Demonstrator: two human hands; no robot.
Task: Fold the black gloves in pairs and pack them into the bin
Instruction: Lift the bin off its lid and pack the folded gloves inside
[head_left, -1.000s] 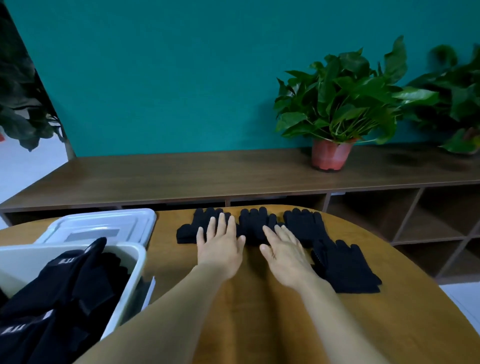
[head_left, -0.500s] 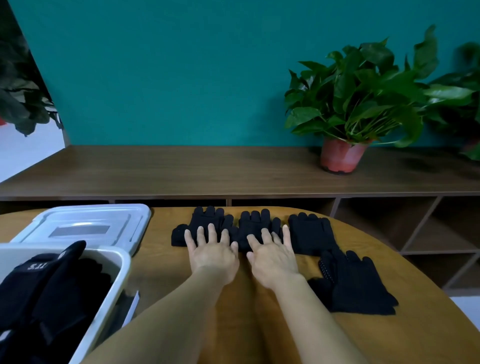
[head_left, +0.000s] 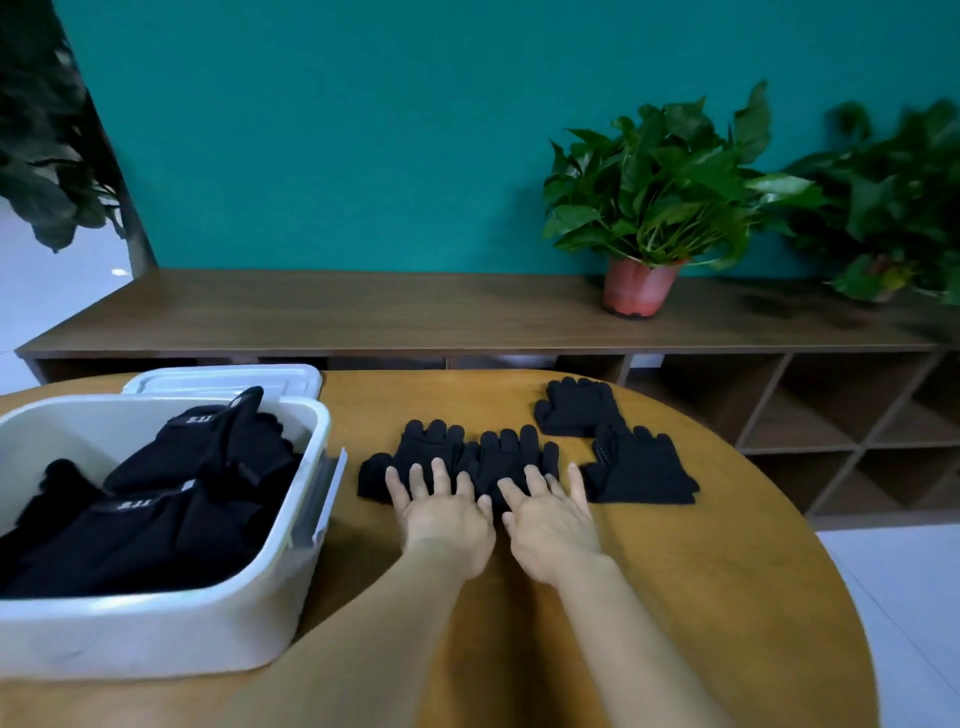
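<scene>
Two black knit gloves lie side by side in the middle of the round wooden table (head_left: 675, 597), fingers pointing away: a left glove (head_left: 415, 452) and a right glove (head_left: 511, 452). My left hand (head_left: 441, 514) lies flat with straight fingers on the wrist end of the left glove. My right hand (head_left: 550, 519) lies flat the same way on the right glove. Two more black gloves sit to the right, one far (head_left: 576, 408) and one nearer (head_left: 641, 470). The white bin (head_left: 156, 634) at the left holds several folded black gloves (head_left: 171, 499).
The bin's white lid (head_left: 223, 376) lies behind the bin. A long dark wooden shelf unit (head_left: 363, 312) runs behind the table, with a potted plant (head_left: 654, 208) on it and another plant (head_left: 893, 197) at the far right. Open cubbies show lower right.
Both hands have slid toward me across the table, dragging the two gloves under them away from the other two. The view has shifted, and the bin now appears closer.
</scene>
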